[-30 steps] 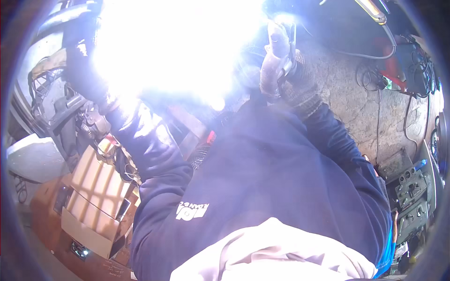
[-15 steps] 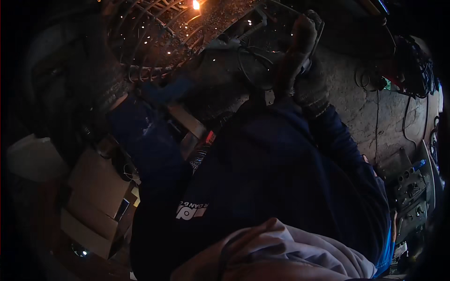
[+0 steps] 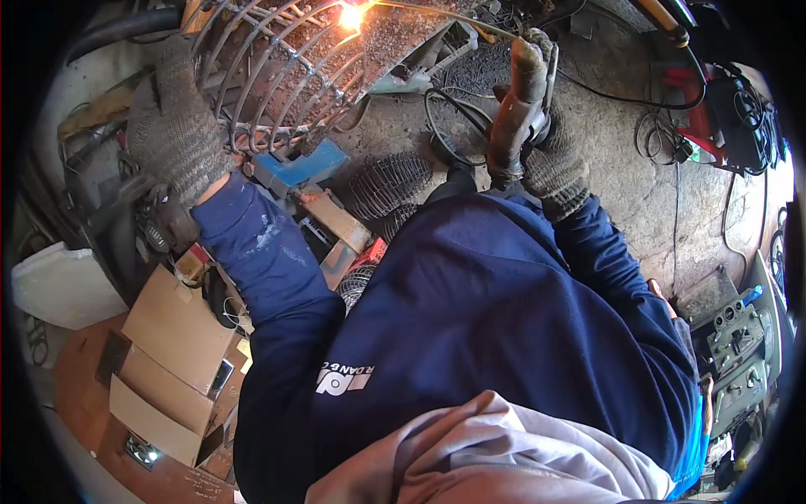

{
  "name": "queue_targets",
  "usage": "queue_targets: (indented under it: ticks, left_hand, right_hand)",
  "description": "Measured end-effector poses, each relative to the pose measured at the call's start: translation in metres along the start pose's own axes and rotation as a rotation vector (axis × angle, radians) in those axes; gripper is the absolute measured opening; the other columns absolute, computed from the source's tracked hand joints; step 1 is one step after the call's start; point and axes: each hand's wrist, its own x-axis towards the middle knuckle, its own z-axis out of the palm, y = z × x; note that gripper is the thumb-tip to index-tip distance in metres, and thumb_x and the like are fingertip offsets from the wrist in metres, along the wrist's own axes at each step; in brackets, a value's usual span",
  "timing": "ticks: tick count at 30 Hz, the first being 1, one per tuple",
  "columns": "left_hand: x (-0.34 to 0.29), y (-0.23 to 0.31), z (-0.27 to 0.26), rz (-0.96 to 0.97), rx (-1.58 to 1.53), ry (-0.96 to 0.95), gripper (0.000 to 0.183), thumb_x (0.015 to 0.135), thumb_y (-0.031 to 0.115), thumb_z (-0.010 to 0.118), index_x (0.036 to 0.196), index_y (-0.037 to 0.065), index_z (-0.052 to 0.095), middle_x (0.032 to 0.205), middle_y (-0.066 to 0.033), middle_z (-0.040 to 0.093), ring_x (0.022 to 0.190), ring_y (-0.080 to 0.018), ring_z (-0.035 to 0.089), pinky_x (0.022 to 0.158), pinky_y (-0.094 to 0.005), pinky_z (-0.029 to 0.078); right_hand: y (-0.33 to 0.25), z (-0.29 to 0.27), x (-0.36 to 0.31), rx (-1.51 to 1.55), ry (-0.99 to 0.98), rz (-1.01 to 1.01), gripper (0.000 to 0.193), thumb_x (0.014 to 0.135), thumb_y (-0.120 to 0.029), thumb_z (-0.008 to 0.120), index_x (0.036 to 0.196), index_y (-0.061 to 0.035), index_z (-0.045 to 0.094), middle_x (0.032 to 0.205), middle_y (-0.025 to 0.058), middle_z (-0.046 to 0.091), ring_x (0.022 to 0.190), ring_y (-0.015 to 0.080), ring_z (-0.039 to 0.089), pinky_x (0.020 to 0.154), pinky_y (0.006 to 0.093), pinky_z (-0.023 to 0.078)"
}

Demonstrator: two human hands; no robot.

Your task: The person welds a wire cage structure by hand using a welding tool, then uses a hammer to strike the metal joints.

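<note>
The right hand (image 3: 556,168), in a grey knitted glove, is closed around a worn brown electrode holder (image 3: 514,118). The holder stands lengthwise, its tip pointing away from the body. A thin rod (image 3: 453,15) extends from this tip toward the left. The far end of the rod reaches a bright orange glow (image 3: 353,15), located ahead of and between the two hands.

The left hand (image 3: 176,126), also gloved, is positioned just beside the left side of a cage of curved metal bars (image 3: 294,55). Its fingers point away from the body. Whether they grip a bar cannot be determined. The cage lies between the hands, nearer to the left one; the glow is at its far right part.

A blue metal piece (image 3: 306,164) lies to the right of the left wrist, below the cage. A looped black cable (image 3: 432,118) lies just left of the right hand. An open cardboard box (image 3: 172,336) is located on the body side of the left hand. Well to the right of the right hand, a red and black unit (image 3: 739,118) stands on the concrete floor (image 3: 630,202).
</note>
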Motion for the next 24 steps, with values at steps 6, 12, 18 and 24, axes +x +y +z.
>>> queue_targets:
  ticks: [6,12,18,24]
  left_hand:
    - [-0.004,0.009,-0.008,0.027,0.018,-0.087,0.053,0.087,0.049,0.061,0.104,0.000,0.070,0.092,-0.0095,0.071,0.081,-0.0203,0.065,0.076,-0.0340,0.050]
    - [-0.009,0.007,0.003,0.130,-0.080,-0.172,0.061,0.083,0.059,0.062,0.095,0.000,0.070,0.075,-0.0108,0.067,0.071,-0.0201,0.062,0.068,-0.0341,0.046]
    - [-0.003,0.013,0.004,-0.054,-0.204,-0.206,0.054,0.087,0.051,0.062,0.096,-0.001,0.070,0.082,-0.0086,0.069,0.076,-0.0174,0.061,0.073,-0.0316,0.046]
    - [-0.002,-0.008,0.010,0.030,-0.056,-0.235,0.033,0.091,0.022,0.053,0.120,0.008,0.056,0.103,-0.0160,0.065,0.093,-0.0283,0.062,0.080,-0.0390,0.049]
  right_hand:
    - [-0.001,-0.004,-0.003,-0.003,-0.036,0.081,0.046,0.073,-0.015,0.069,0.116,-0.0052,0.053,0.106,0.0116,0.061,0.101,0.0231,0.060,0.090,0.0351,0.046]
    - [0.008,-0.003,-0.005,0.141,-0.031,0.165,0.047,0.072,-0.013,0.068,0.116,-0.0051,0.053,0.107,0.0109,0.061,0.102,0.0221,0.059,0.091,0.0349,0.046]
    - [0.010,-0.009,-0.006,0.134,-0.010,0.171,0.047,0.072,-0.014,0.072,0.115,-0.0050,0.054,0.106,0.0101,0.061,0.103,0.0216,0.059,0.091,0.0345,0.045]
    - [0.015,-0.029,-0.009,0.105,-0.011,0.086,0.048,0.074,-0.015,0.073,0.117,-0.0044,0.054,0.108,0.0100,0.062,0.103,0.0216,0.059,0.091,0.0347,0.045]
